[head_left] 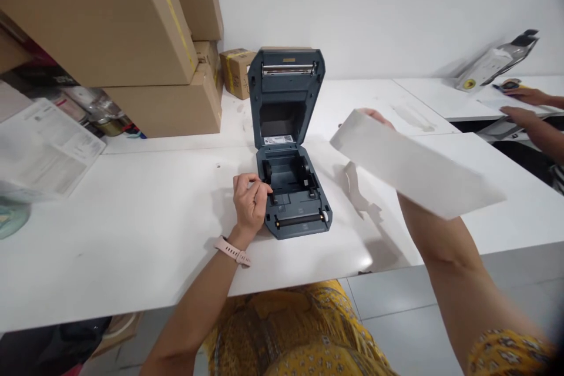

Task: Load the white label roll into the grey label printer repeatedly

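Observation:
A dark grey label printer [293, 200] stands on the white table with its lid [286, 100] raised. Its bay shows two black roll holders and a black roller near the front; I see no paper inside. My left hand [251, 200], fingers curled, grips the printer's left rim beside the left holder. To the right of the printer, my right hand [376, 117] holds up a long white strip of paper [418, 164] above the table. The strip hides most of that hand; only some fingers show past its upper edge.
Cardboard boxes [150, 106] are stacked at the back left, with a small taped box [238, 73] behind the printer. A white package [48, 147] lies far left. At the far right, another person's hands [529, 106] are near a bottle [513, 53]. The table's front edge runs before me.

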Demonstrator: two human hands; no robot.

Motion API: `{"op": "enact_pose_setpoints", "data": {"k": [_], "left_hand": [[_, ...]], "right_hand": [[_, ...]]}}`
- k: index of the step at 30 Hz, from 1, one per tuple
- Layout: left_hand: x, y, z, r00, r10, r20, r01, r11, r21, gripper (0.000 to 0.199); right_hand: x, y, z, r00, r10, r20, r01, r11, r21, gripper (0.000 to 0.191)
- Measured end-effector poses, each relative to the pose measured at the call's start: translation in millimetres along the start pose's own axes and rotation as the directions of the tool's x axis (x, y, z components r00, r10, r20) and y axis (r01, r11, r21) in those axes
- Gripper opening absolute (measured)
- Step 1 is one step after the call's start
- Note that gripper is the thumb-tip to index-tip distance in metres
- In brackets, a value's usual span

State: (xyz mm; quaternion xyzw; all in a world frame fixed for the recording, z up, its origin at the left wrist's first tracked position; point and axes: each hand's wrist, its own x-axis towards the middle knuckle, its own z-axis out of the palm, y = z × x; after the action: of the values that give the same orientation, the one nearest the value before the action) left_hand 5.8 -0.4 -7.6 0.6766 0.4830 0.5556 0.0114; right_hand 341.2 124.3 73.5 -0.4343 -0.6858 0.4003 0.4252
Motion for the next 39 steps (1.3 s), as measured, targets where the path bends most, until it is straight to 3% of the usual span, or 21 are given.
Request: {"op": "enact_pose_setpoints", "data": {"k": [2, 3, 7, 10, 13, 20, 26, 28, 30, 33, 36, 39], "left_hand": [[0, 1, 0.2, 1.0, -0.009, -0.008, 0.009, 1.0, 0.005, 0.047], [0, 1, 0.3, 1.0, -0.011, -0.016, 0.011, 1.0, 0.006, 0.047], [-1, 0, 0.3, 0.999, -0.015, -0.036, 0.015, 1.0, 0.022, 0.047], [-2, -1, 0.3, 0.999, -0.023, -0.037, 0.025, 0.998, 0.054, 0.048], [-4, -2, 0.5, 0.999, -0.01, -0.048, 0.013, 0.998, 0.056, 0.047], [-4, -2, 2.3, 0.997, 0.029, -0.076, -0.024, 0.998, 0.063, 0.046], [-4, -1, 0.4, 0.999, -0.027, -0.03, 0.03, 0.997, 0.075, 0.046], [-3, 0, -0.6, 0.999, -0.018, -0.032, 0.02, 0.997, 0.077, 0.046], [-3, 1, -1.3, 0.999, -0.007, -0.032, 0.009, 0.997, 0.073, 0.046], [-3, 2, -1.7, 1.0, -0.014, -0.023, 0.016, 0.998, 0.065, 0.045], [-3, 3, -1.6, 1.0, 0.0, -0.031, 0.002, 0.999, 0.049, 0.043], [-2, 4, -1.4, 0.999, 0.017, -0.044, -0.015, 0.999, 0.04, 0.044]], "right_hand": [[3, -23, 13, 0.996, -0.074, 0.056, 0.064, 0.984, 0.169, 0.069], [5, -35, 24, 0.988, -0.102, 0.113, 0.081, 0.981, 0.178, 0.069], [13, -78, 77, 0.909, -0.114, 0.401, 0.173, 0.978, -0.113, 0.072], [18, -92, 109, 0.813, -0.016, 0.582, 0.284, 0.883, -0.373, 0.076], [25, -90, 127, 0.78, 0.041, 0.625, 0.369, 0.776, -0.512, 0.079], [34, -68, 145, 0.721, 0.135, 0.68, 0.448, 0.658, -0.606, 0.087], [38, -52, 156, 0.642, 0.193, 0.742, 0.504, 0.624, -0.598, 0.081], [34, -48, 154, 0.652, 0.136, 0.746, 0.54, 0.607, -0.583, 0.079], [23, -47, 148, 0.679, -0.005, 0.734, 0.585, 0.608, -0.537, 0.077], [-7, -50, 133, 0.759, -0.212, 0.616, 0.578, 0.656, -0.486, 0.063], [-47, -54, 120, 0.837, -0.245, 0.489, 0.487, 0.74, -0.463, 0.045], [-82, -51, 119, 0.845, -0.24, 0.478, 0.472, 0.757, -0.452, 0.041]]}}
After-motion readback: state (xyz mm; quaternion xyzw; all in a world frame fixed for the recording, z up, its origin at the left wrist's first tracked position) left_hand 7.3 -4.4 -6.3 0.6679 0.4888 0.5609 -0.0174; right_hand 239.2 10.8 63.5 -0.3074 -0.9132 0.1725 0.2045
